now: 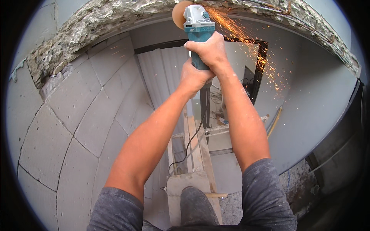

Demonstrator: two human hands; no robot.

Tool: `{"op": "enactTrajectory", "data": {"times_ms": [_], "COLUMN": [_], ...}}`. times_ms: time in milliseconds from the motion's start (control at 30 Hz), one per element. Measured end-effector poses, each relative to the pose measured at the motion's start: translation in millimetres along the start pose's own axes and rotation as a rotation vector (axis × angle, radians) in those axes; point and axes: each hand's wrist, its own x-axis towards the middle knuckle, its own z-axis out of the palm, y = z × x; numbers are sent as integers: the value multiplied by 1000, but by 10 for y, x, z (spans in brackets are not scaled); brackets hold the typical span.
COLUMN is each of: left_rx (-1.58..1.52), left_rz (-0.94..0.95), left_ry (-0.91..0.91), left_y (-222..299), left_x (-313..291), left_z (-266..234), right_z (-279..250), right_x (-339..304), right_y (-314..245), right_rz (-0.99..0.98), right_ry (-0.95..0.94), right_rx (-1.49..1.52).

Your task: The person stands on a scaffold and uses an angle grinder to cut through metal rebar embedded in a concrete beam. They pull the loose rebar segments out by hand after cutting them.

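Note:
Both my arms reach up to an angle grinder [200,35] with a teal body and a silver gear head. My right hand [210,50] wraps round the upper part of its body, just below the head. Lower down, my left hand [195,79] is closed round the rear of the grinder. The tan round disc [179,15] sits at the left of the head, up against the broken concrete edge [150,13]. Orange sparks [231,25] fly from there to the right and downward. Where exactly the disc meets the material is hidden behind the grinder head.
Bent rebar [277,9] sticks out of the rough concrete at upper right. A block wall [77,127] rises on the left, a smooth grey wall [316,100] on the right. Below me are wooden planks [194,142]; a black cord [189,148] hangs down past them.

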Motion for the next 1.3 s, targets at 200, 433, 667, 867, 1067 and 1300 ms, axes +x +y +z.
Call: {"op": "enactTrajectory", "data": {"times_ms": [200, 433, 667, 867, 1067, 1300], "left_rx": [-64, -79, -65, -106, -58, 42], "left_rz": [5, 18, -21, 6, 1, -139], "left_ry": [-6, -3, -4, 2, -3, -118], "left_y": [-17, -119, 58, 48, 18, 93], "left_x": [-4, 71, 49, 44, 41, -58], "left_z": [126, 66, 7, 16, 29, 128], "right_z": [-88, -76, -50, -14, -44, -278], "right_x": [18, 13, 59, 75, 51, -163], "right_y": [42, -31, -158, -143, -144, 1], "right_rz": [7, 6, 35, 31, 19, 188], "right_ry": [-8, -17, -40, -30, -21, 51], "right_rx": [-62, -20, -83, -69, -90, 30]}}
